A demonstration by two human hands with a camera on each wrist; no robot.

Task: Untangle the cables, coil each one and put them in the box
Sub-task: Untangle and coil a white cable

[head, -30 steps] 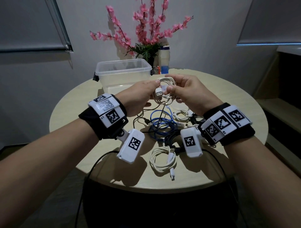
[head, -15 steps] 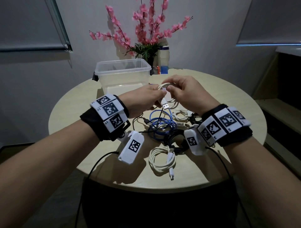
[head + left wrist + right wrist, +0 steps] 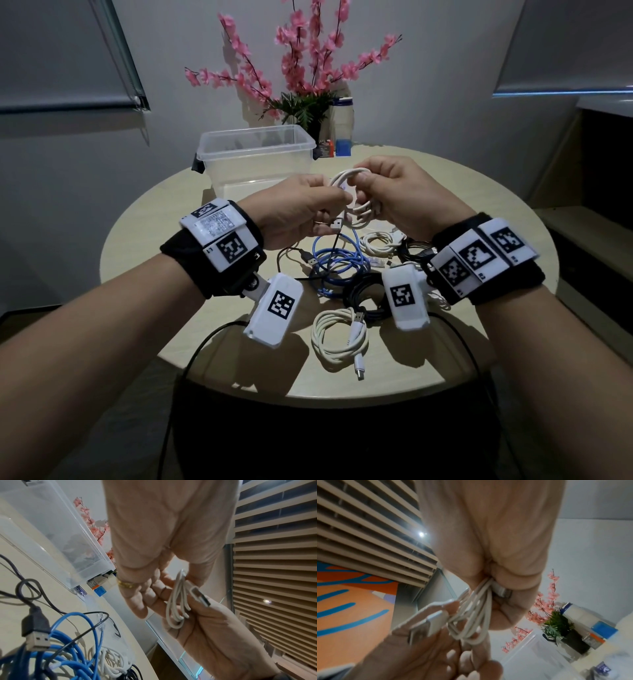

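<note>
While the box (image 3: 257, 150) is sitting behind, you are holding 1 white cable coil (image 3: 358, 202) above the table (image 3: 479, 219). Your left hand (image 3: 301, 212) is pinching its plug end; your right hand (image 3: 400, 195) is gripping the loops.

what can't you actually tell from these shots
- Head view: the middle of the white cable is covered by the left hand and right hand.
- Head view: the clear box's contents are blurred by its frosted walls.
- Head view: the black cable is partly hidden by the right wrist camera.
- Right wrist view: the box is cut off by the bottom edge.
</note>
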